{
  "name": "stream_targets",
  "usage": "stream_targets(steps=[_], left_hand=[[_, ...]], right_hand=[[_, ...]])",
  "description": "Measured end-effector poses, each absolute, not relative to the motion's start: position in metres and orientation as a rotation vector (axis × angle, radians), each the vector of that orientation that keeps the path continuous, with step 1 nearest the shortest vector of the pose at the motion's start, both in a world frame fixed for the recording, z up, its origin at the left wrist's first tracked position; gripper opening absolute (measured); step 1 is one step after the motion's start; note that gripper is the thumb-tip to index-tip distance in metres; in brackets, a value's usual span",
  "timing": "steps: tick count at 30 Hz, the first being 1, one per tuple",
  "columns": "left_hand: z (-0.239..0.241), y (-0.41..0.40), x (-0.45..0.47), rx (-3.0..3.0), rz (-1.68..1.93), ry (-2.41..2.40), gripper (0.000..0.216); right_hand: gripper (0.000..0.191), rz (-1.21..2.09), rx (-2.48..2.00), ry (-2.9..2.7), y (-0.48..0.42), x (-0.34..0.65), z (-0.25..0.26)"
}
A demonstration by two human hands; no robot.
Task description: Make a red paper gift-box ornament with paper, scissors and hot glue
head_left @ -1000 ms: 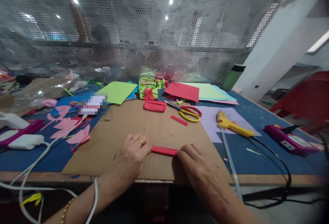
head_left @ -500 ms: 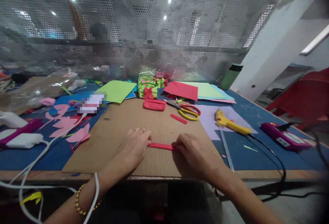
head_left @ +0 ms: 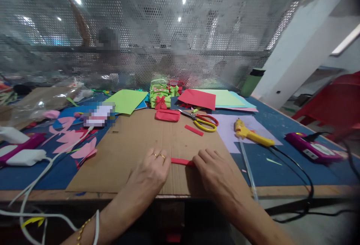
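Note:
A narrow red paper strip (head_left: 182, 161) lies across the brown cardboard sheet (head_left: 126, 143) between my two hands. My left hand (head_left: 154, 168), with rings on its fingers, presses down on the strip's left end, fingers curled and closed. At the other end, the curled fingers of my right hand (head_left: 212, 166) cover the strip's tip. Beyond them lie a second red strip (head_left: 194, 130), a folded red paper piece (head_left: 167, 115) and scissors (head_left: 206, 122) with red and yellow handles. The fingertips of both hands are hidden from this angle.
A yellow glue gun (head_left: 253, 137) rests on lilac paper at right, its black cable trailing off the edge. Green paper (head_left: 126, 100), red paper (head_left: 198, 98) and small green paper bags (head_left: 159, 96) stand behind. White cables and a charging phone (head_left: 99, 115) are at left.
My left hand has slid to the right along the red strip, covering more of it. My right hand stays at the strip's right end, its fingers slightly shifted.

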State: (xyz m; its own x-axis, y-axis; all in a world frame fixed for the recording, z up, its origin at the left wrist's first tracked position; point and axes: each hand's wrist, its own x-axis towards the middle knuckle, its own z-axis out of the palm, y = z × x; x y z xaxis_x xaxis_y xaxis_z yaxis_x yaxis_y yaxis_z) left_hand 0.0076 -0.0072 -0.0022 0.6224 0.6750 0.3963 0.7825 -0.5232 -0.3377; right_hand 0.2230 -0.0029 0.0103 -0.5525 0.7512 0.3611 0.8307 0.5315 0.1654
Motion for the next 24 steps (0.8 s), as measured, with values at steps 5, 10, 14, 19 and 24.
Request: stream_targets(steps=[5, 10, 14, 19, 24], left_hand=[[-0.002, -0.023, 0.015, -2.377, -0.287, -1.237, 0.049], [0.001, -0.026, 0.025, -2.434, -0.340, -1.323, 0.059], [0.003, -0.026, 0.026, -2.431, -0.352, -1.345, 0.058], [0.005, -0.023, 0.026, -2.448, -0.395, -1.339, 0.056], [-0.002, -0.025, 0.027, -2.435, -0.391, -1.346, 0.033]], right_hand=[[0.019, -0.507, -1.216, -2.545, -0.022, 0.223, 0.003], [0.057, -0.551, -1.170, -2.480, -0.037, 0.229, -0.011], [0.060, -0.607, -1.202, -2.429, -0.043, 0.243, -0.007], [0.047, -0.648, -1.248, -2.344, -0.041, 0.239, 0.012], [0.063, -0.590, -1.024, -2.428, -0.033, 0.208, -0.006]])
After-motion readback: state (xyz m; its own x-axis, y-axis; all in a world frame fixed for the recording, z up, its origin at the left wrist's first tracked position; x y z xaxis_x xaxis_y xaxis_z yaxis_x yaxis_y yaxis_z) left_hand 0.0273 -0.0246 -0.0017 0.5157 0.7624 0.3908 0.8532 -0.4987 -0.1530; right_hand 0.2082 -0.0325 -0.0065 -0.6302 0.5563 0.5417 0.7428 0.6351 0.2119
